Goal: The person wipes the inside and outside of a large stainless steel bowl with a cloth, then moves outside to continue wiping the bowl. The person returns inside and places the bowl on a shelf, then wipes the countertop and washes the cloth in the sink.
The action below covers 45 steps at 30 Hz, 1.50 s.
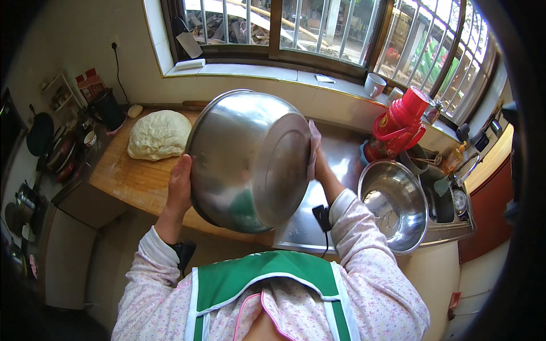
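A large stainless steel basin is tipped on its side, its flat base turned to the right and its mouth to the left. My left hand grips the basin's rim, thumb up, fingers hidden inside or behind it. My right hand presses a pinkish cloth to the base; its fingers are mostly hidden. Behind the basin to the left, a big lump of pale dough rests on a wooden board.
A second steel basin stands at right beside the sink. Behind it is a red thermos flask. A white mug sits on the windowsill. At left stand a dark jug and several pans.
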### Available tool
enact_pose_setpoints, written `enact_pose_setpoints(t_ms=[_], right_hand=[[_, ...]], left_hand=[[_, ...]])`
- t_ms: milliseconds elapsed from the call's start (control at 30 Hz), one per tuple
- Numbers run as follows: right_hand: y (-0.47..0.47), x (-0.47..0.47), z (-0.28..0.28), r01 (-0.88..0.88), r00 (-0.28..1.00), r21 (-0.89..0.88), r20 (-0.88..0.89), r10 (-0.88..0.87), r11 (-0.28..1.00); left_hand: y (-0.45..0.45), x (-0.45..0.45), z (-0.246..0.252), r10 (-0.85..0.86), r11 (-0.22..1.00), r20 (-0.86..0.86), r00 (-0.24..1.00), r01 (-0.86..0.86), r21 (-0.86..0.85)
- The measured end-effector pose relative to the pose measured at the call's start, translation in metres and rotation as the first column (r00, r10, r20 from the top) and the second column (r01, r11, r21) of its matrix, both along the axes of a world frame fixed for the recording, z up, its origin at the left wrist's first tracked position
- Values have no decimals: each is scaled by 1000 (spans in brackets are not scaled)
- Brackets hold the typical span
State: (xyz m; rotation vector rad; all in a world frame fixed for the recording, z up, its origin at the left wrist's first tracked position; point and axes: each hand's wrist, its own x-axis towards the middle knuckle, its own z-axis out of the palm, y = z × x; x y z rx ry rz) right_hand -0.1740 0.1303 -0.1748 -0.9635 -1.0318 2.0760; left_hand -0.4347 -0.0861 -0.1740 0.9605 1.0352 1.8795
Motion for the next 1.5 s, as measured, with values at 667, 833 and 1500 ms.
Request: enact_pose_setpoints(t_ms=[667,833,1500], right_hand=[[21,-72,116,-431,902,856,398,-169,-286],[-51,-85,118,-657,740,576,371,-561,-487],[-138,-59,36,-411,903,450,84,-421,-793]], left_hand=[[41,18,41,-154,986,-87,984,149,-69],[52,26,51,-113,993,13,993,114,-19],[86,17,50,-71,997,-183,981,70,-11]])
